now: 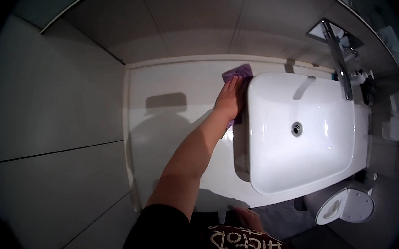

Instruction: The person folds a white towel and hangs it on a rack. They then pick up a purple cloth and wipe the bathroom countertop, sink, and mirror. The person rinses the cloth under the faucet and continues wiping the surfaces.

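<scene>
My left hand [231, 96] lies over a purple cloth [239, 71], its fingers together and pointing away from me. It presses the cloth onto the white countertop [171, 127] beside the left wall of a white vessel sink [278, 160]. Folds of cloth show beyond the fingertips and below the wrist. My right hand [250, 217] is low in the view by the counter's front edge, dim and partly hidden by my shirt; its finger pose is unclear. The sink holds no visible object, and its metal drain [296, 129] shows.
A chrome faucet [339, 60] reaches from the wall over the sink's right side. Small bottles [362, 78] stand behind that side. A toilet [348, 205] with its lid up is at the lower right. Tiled walls [53, 102] border the counter on the left and back.
</scene>
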Demonstrator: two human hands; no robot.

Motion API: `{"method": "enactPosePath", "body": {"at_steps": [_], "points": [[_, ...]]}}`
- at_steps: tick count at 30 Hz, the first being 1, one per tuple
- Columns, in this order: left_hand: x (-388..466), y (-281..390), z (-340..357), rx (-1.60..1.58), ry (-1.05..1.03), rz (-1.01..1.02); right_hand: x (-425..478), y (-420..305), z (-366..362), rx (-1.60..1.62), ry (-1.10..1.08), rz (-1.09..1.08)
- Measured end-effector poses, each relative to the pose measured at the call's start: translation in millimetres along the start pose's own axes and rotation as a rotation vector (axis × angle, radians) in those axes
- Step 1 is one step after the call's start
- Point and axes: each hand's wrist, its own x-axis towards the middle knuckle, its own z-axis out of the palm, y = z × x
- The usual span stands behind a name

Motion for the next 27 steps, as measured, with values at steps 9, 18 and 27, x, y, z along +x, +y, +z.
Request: {"method": "enactPosePath", "body": {"at_steps": [9, 18, 27], "points": [[-223.7, 84.8, -28.6, 0.132, -0.201, 0.225, -10.8, -4.8, 0.6, 0.02, 0.049, -0.115], [-419.4, -26.0, -81.5, 0.255, -0.2, -0.657, -17.4, -30.6, 4.8, 0.074, 0.102, -0.248], [-403.2, 68.7, -32.2, 0.258, -0.094, -0.571, -52.6, -7.1, -4.5, 0.072, 0.091, -0.282]]}}
